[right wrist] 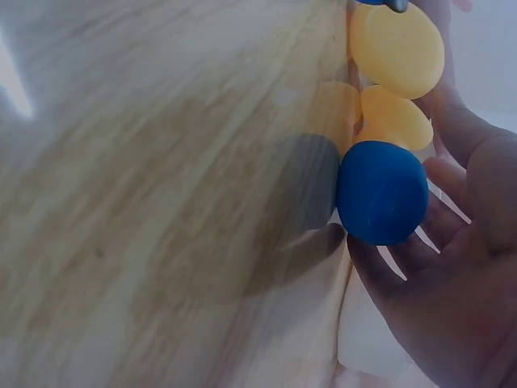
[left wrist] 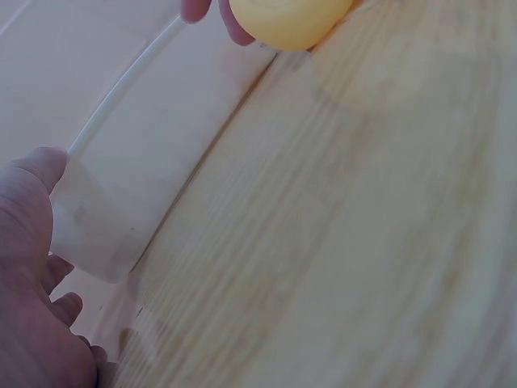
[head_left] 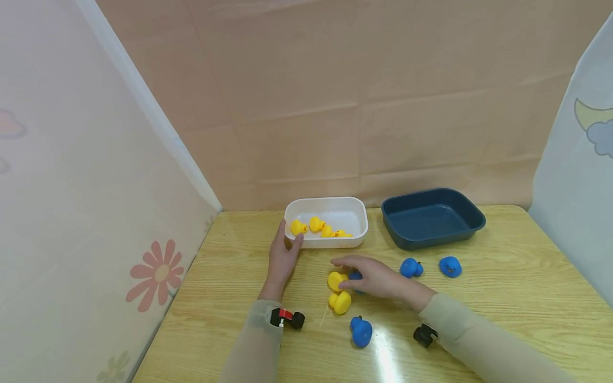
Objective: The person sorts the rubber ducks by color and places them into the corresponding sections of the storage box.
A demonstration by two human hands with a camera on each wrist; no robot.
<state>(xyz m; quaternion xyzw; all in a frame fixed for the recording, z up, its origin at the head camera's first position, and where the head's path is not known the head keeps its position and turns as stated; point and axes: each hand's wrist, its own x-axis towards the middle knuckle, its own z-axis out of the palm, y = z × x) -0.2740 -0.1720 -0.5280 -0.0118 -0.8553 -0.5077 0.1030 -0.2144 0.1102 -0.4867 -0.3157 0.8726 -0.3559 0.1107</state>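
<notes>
Well, left fingers (head_left: 280, 234) hold smooth, round-cornered white tray (head_left: 335, 243).

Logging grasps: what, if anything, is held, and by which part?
The left hand holds the white tray by its near-left corner; whether the right hand grips anything cannot be told.

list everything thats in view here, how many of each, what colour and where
table: one, pale wood, under everything
white tray: one, white, far middle
dark blue tray: one, dark blue, right of the white tray
yellow ducks: six visible, yellow, four in the white tray, two mid-table
blue ducks: four, blue, on the table, one partly hidden
backdrop: one, tan, behind the trays
side panels: two, whitish, left and right, printed
wrist cameras: two, black, one per wrist
sleeves: two, beige, both arms
left hand: one, holding the white tray's near-left corner
right hand: one, over mid-table ducks, grip unclear
</notes>
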